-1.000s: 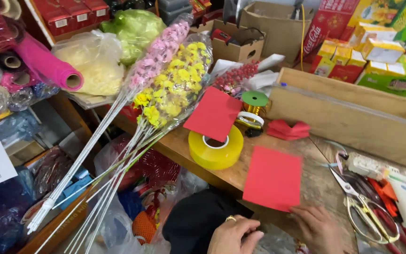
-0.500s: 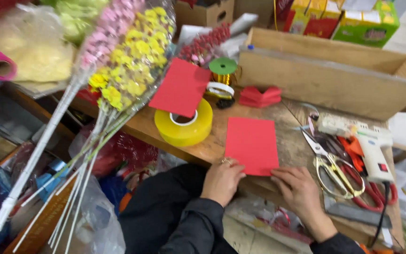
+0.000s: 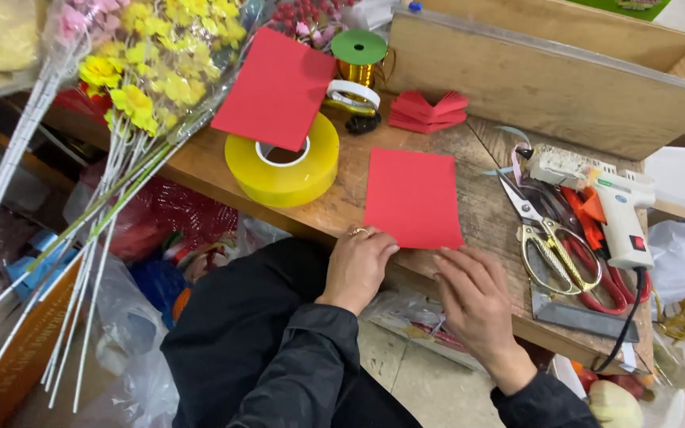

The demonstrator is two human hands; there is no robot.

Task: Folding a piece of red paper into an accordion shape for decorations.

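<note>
Two hands at the near edge of a wooden table (image 3: 334, 208). Left hand (image 3: 358, 265), ring on one finger, is loosely curled, fingertips on the near left corner of a red sheet (image 3: 412, 198); pressing or pinching, cannot tell. Right hand (image 3: 473, 297) has fingers stretched fairly flat, tips at the sheet's near right corner, touching its edge, nothing gripped. The sheet lies flat on the table between a yellow tape roll (image 3: 283, 162) on its left and scissors (image 3: 545, 230) on its right. Red sheets: two, the second sheet (image 3: 275, 87) leaning tilted on top of the tape roll. Tape rolls: one big yellow. Behind it, one green-topped spool (image 3: 359, 47) with gold wire, a white ribbon roll (image 3: 352, 93) just below it, and a small black item at its foot, too small to tell. Folded red paper pile (image 3: 426, 111): one stack, count of pieces unclear. Scissors: one gold-handled pair; red handles (image 3: 604, 289) beside it, likely another tool, partly hidden. Glue gun (image 3: 620, 214): one, white, lying over the tools, black cord trailing off the edge. One long wooden box (image 3: 541, 87) along the back. Flower stems (image 3: 132, 87) in clear wrap lean in from the left, yellow and pink blooms, many white stalks, not countable. Black sleeves on both arms.
</note>
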